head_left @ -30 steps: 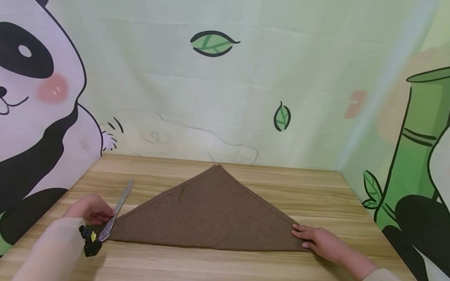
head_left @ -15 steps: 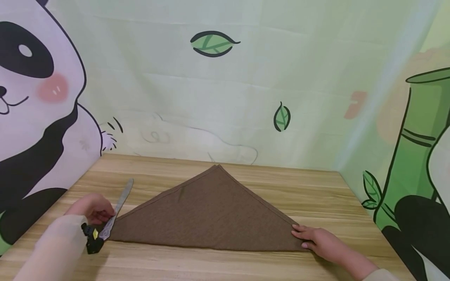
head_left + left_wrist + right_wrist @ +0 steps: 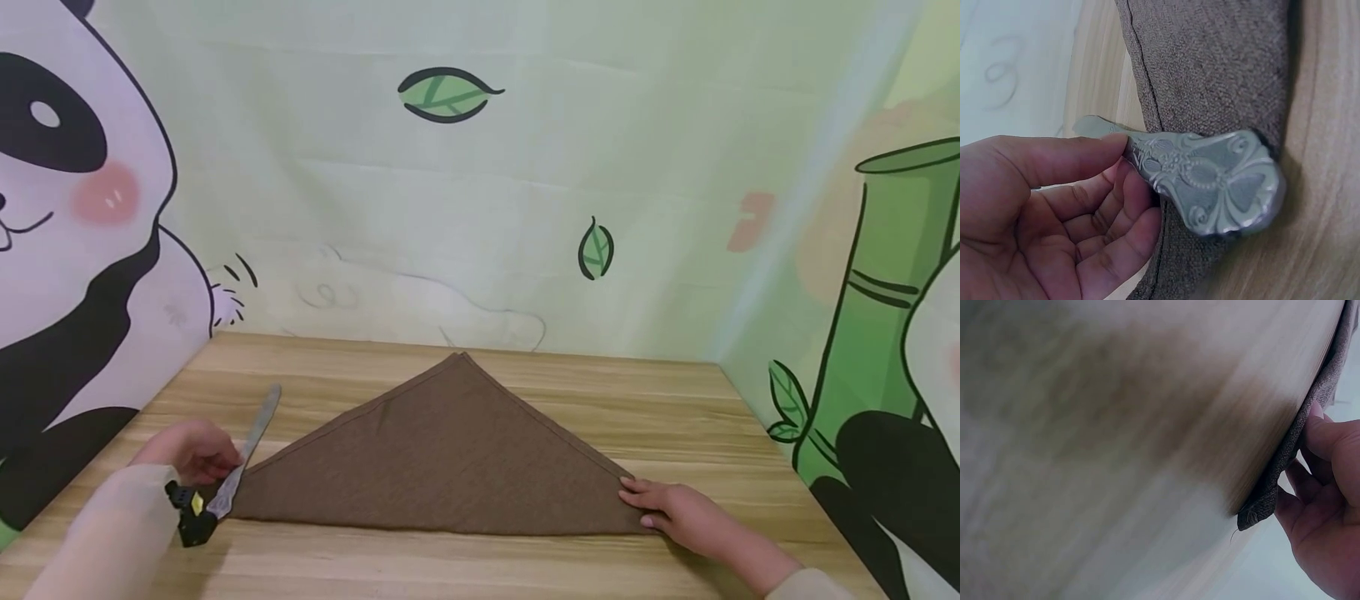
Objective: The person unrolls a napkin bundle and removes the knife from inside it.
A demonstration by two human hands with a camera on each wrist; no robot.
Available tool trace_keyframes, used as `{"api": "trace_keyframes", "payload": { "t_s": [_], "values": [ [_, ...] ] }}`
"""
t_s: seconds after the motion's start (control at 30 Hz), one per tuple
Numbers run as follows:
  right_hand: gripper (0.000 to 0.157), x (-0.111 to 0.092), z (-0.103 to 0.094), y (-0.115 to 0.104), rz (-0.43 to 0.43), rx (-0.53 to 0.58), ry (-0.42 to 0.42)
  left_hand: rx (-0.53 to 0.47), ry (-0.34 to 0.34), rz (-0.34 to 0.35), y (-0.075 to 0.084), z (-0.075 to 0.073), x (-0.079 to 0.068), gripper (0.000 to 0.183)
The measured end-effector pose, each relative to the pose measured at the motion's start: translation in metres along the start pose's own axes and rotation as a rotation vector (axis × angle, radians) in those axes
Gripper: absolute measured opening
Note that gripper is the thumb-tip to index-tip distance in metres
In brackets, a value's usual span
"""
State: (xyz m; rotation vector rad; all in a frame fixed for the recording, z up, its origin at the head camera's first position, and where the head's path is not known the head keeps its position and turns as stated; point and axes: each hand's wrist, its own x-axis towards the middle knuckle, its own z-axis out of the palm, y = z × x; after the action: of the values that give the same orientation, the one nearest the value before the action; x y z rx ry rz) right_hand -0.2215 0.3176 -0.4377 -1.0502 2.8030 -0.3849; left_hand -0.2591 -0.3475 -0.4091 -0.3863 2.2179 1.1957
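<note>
My left hand [image 3: 191, 450] pinches a silver table knife [image 3: 1204, 178] by the narrow neck of its ornate, embossed handle, between thumb and fingers. The handle overlaps the left corner of a brown cloth napkin [image 3: 450, 450], and the blade [image 3: 262, 417] points up and away, beyond the cloth. The napkin lies flat as a wide triangle, its long side toward me and its peak at the back. On its right corner rest the fingertips of my right hand [image 3: 686, 512]. The right wrist view shows that hand's thumb [image 3: 1329, 434] at the cloth's edge, the fingers partly hidden behind it.
The wooden table [image 3: 420, 571] runs back to a pale green backdrop [image 3: 375, 200] with printed leaves. A printed panda [image 3: 112, 208] covers the left side, and printed bamboo [image 3: 877, 317] stands at right. A black device [image 3: 195, 517] sits on the left wrist.
The head view has shifted slightly. Both hands, the knife and the napkin keep nearly the same places, with only a small tilt of the left wrist.
</note>
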Motion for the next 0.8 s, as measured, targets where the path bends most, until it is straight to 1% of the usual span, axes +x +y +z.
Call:
{"api": "trace_keyframes", "payload": {
  "t_s": [0.2,0.57,0.73,0.8],
  "values": [
    [0.043,0.001,0.000,-0.001,0.001,-0.017,0.011,0.000,-0.003,0.007,-0.001,0.000,0.001,0.024],
    [0.043,0.002,-0.001,-0.002,0.014,-0.008,0.006,-0.058,-0.005,0.031,-0.006,-0.007,0.001,0.021],
    [0.043,0.001,-0.001,-0.002,0.018,-0.001,0.001,-0.075,-0.026,0.046,-0.004,-0.010,0.002,0.023],
    [0.043,0.001,-0.001,-0.002,0.019,0.001,0.000,-0.081,-0.032,0.064,-0.001,-0.012,0.002,0.024]
  ]
}}
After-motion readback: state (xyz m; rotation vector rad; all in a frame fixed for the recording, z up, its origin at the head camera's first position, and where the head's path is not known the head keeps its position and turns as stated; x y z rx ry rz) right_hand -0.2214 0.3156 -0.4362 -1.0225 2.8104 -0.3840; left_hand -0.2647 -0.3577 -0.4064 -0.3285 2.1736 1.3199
